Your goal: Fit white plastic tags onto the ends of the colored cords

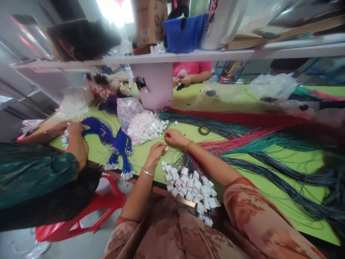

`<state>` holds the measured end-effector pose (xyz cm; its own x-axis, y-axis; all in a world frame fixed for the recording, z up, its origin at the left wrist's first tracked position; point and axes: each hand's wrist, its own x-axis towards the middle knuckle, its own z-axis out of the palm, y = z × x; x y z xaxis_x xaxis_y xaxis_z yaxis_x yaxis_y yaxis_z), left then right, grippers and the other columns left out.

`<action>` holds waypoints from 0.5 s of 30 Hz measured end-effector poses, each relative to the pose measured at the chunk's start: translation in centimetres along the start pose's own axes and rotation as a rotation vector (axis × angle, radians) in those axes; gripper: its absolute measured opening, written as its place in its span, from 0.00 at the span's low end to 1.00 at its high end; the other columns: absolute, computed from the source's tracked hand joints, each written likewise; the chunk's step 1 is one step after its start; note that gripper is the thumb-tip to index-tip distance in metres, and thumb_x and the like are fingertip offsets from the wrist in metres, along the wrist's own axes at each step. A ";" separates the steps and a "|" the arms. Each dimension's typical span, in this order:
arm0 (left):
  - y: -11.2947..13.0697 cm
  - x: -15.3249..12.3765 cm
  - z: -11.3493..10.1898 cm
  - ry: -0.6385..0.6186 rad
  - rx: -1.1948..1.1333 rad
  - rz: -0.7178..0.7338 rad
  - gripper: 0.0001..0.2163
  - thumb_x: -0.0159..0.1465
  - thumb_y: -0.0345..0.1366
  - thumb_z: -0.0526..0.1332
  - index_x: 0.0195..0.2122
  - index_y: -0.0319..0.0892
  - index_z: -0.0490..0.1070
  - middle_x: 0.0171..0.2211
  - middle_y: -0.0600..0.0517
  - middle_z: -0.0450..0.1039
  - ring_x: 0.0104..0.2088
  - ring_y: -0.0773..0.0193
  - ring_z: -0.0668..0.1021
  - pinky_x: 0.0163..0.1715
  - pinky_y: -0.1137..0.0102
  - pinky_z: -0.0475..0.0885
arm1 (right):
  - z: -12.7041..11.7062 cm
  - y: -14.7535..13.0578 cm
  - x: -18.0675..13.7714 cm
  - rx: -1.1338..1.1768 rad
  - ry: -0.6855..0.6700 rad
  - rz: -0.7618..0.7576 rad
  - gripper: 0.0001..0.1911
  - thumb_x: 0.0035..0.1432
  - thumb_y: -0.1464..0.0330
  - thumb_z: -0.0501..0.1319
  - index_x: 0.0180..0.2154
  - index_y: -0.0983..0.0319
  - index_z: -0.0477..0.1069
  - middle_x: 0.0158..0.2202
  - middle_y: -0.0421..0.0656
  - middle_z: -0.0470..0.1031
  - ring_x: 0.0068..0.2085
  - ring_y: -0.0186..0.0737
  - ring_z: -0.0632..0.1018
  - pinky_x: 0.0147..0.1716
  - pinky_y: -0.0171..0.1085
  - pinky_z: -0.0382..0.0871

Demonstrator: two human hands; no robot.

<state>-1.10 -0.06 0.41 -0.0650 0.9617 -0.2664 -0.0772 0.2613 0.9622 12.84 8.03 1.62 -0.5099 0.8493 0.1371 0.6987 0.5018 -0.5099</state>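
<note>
From here, the left hand (155, 152) pinches a small white piece (166, 148), perhaps steadying it beside the right hand (175, 138), whose curled fingers hide any grip; white connectors (145, 126) heap handily near.

1. A white shelf (194, 56) ran across the upper part of the frame.
2. On it, at top centre, a cardboard box (151, 23) stood to the left of a blue bin (184, 36).
3. A dark, blurred bundle (83, 39) sat at upper left.
4. A lilac panel (157, 88) stood beneath the shelf, with black scraps on its face.
5. A person in a pink top (201, 67) showed just right of that panel.
6. A co-worker's dark green sleeve (54, 172) filled the left edge, near blue wires (98, 127) with silvery ends.
7. A red plastic stool (56, 230) stood at lower left.
8. A clear plastic bag (272, 86) lay at upper right.
</note>
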 end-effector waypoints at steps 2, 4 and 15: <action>0.1 0.0 -0.1 -0.015 -0.001 0.001 0.05 0.49 0.32 0.67 0.22 0.38 0.71 0.18 0.52 0.69 0.20 0.69 0.70 0.21 0.74 0.61 | 1.0 -0.3 0.9 -0.077 -0.031 0.023 0.06 0.54 0.70 0.57 0.31 0.65 0.71 0.35 0.49 0.75 0.32 0.39 0.69 0.30 0.34 0.55; 0.1 0.0 0.0 -0.012 -0.033 0.018 0.05 0.49 0.31 0.67 0.23 0.38 0.71 0.19 0.52 0.69 0.21 0.69 0.70 0.22 0.74 0.61 | 1.5 -0.3 1.2 -0.070 -0.027 -0.001 0.07 0.56 0.70 0.55 0.31 0.65 0.70 0.34 0.50 0.74 0.31 0.38 0.68 0.30 0.34 0.55; -0.7 0.6 0.5 -0.141 -0.436 0.052 0.11 0.50 0.34 0.70 0.31 0.37 0.70 0.28 0.53 0.72 0.27 0.72 0.72 0.30 0.76 0.65 | -1.5 1.5 -4.2 0.560 0.064 -0.080 0.11 0.57 0.63 0.55 0.31 0.64 0.69 0.27 0.38 0.69 0.28 0.32 0.66 0.29 0.32 0.59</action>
<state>-0.61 0.43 -0.38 0.0541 0.9825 -0.1785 -0.4911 0.1818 0.8519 16.76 5.40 1.55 -0.5067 0.8293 0.2357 0.2773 0.4156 -0.8662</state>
